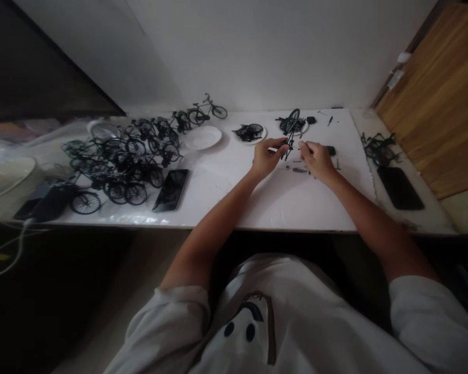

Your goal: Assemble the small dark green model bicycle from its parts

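My left hand (270,156) is closed on a small black model bicycle (291,127), partly assembled, held up above the white board. One spoked wheel shows at its far end, pointing towards the wall. My right hand (315,157) is beside the bicycle's near right side, its thumb and fingers pinched together. What the pinch holds, if anything, is too small to make out. Under the hands lie small loose parts (298,170) on the board. Just behind the bicycle stands a white plate (304,128) with dark parts.
Many finished model bicycles (125,156) crowd the left side. A phone (171,190) lies near them, by an empty-looking white plate (203,138). Another plate (262,137) bears dark wheels and parts. At right are dark frames (381,148) and a second phone (400,188).
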A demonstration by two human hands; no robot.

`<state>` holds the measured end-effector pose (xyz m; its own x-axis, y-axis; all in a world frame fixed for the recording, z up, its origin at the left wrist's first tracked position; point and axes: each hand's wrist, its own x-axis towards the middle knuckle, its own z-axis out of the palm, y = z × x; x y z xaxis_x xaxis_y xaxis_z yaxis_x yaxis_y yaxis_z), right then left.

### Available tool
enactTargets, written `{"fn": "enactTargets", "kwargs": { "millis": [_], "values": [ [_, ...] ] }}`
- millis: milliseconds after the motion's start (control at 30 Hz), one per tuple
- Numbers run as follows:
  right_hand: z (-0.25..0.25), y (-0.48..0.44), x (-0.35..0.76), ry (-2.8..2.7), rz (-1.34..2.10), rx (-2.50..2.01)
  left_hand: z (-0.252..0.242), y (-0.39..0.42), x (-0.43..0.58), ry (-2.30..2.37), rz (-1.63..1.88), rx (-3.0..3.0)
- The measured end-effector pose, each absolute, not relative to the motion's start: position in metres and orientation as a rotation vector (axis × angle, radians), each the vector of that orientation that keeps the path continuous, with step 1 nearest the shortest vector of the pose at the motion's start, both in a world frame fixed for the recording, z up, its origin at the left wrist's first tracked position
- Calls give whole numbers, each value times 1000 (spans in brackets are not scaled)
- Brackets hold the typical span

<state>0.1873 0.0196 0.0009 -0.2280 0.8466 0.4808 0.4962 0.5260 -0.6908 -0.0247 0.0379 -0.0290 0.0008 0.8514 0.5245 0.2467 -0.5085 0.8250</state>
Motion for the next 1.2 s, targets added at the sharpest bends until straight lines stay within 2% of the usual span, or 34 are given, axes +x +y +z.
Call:
{"fn": "enactTargets", "kwargs": {
  "millis": [233,567,733,1000,1100,1200],
  "values": [
    [-8,29,191,-1874,480,-1008,-26,40,-24,1116,1578,1703],
    [12,20,200,-2171,309,-1018,-27,37,-23,1084,1611,1704],
    [13,9,192,-2040,613,-1007,-24,33,-26,1052,1642,1755],
    [16,10,187,-1509,1611,-901,-26,34,-26,1098,1654,1885],
    [14,15,186,-1459,1648,-923,-26,37,-26,1111,1646,1952],
    [11,16,183,-1521,1373,-993,-26,39,-27,1127,1643,1975]
  ]
}}
